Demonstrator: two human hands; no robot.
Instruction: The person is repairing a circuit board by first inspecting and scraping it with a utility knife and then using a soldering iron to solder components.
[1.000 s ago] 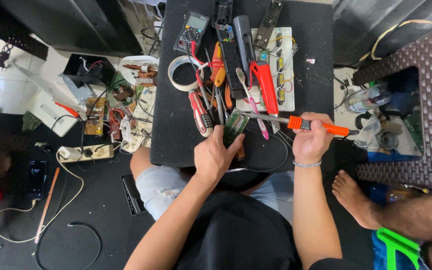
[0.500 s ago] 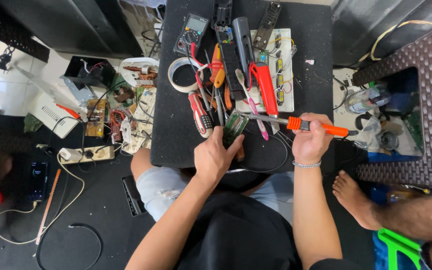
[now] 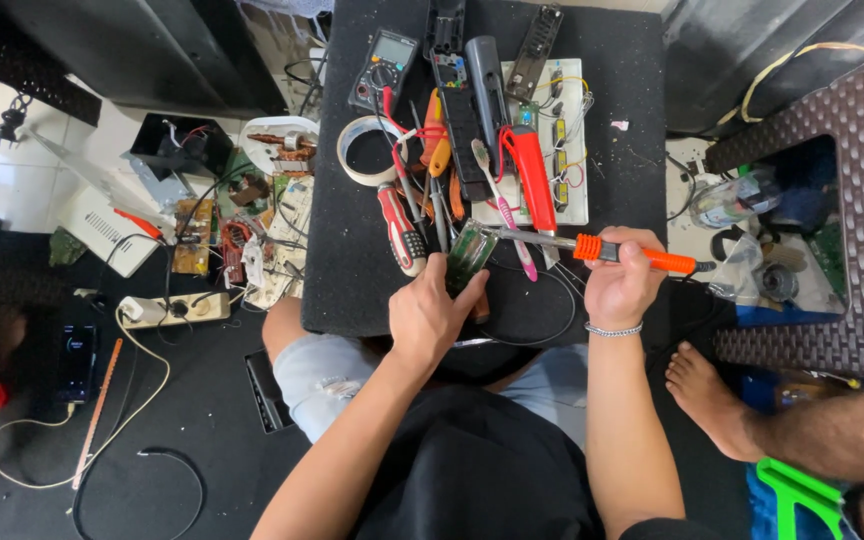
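Green circuit board sits pinched between the fingers of your left hand, held at the near edge of the black table. Your right hand has its fingers curled tight around the orange handle of the soldering iron, whose metal shaft runs left so the tip meets the top of the board. Just beyond your left fingers lie a red-handled screwdriver and a pink toothbrush. Farther up the table are a red tool, a roll of tape and a multimeter. Off to your right, another person's bare foot rests on the floor beside a brown plastic stool.
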